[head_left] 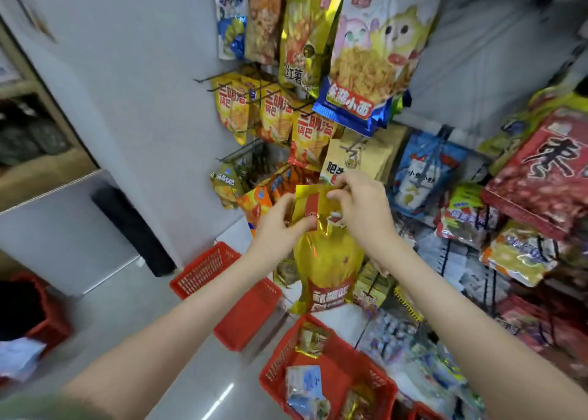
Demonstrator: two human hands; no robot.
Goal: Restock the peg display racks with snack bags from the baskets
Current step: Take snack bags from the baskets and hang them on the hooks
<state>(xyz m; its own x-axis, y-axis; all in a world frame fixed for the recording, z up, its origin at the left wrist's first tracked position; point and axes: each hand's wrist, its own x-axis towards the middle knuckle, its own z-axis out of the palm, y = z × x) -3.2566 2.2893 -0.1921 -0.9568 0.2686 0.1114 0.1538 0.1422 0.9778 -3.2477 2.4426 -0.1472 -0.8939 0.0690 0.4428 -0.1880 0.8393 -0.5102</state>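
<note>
gold foil snack bag [324, 257]: yellow-gold with a red band near the bottom, hanging upright in mid-air right in front of the peg rack, over the near red basket
left hand [278, 225]: thumb and fingers pinching the bag's top edge on the left, right by its red strip
right hand [362, 203]: fingers curled onto the top right corner of the same bag, so both hands are holding it up
peg rack [206, 77]: black wire pegs sticking out, loaded with bags in several rows
yellow bags [276, 114]: three or so with big red characters, side by side just above the hands
noodle snack bag [372, 53]: big one, cartoon faces, blue bottom edge, up in the top row
tan bag [356, 155]: right behind the right hand's fingers, lower part hidden
blue and white bag [423, 171]: just right of the tan one
big red bag [547, 171]: far right, tilted, large dark characters
near red basket [276, 356]: plastic mesh, on the floor at the bottom of the view, a small gold packet [311, 340] and a blue-white packet [305, 388] inside
other red basket [203, 270]: further back, partly behind the left forearm, can't tell what's in it
floor [127, 308]: pale grey, shiny
</note>
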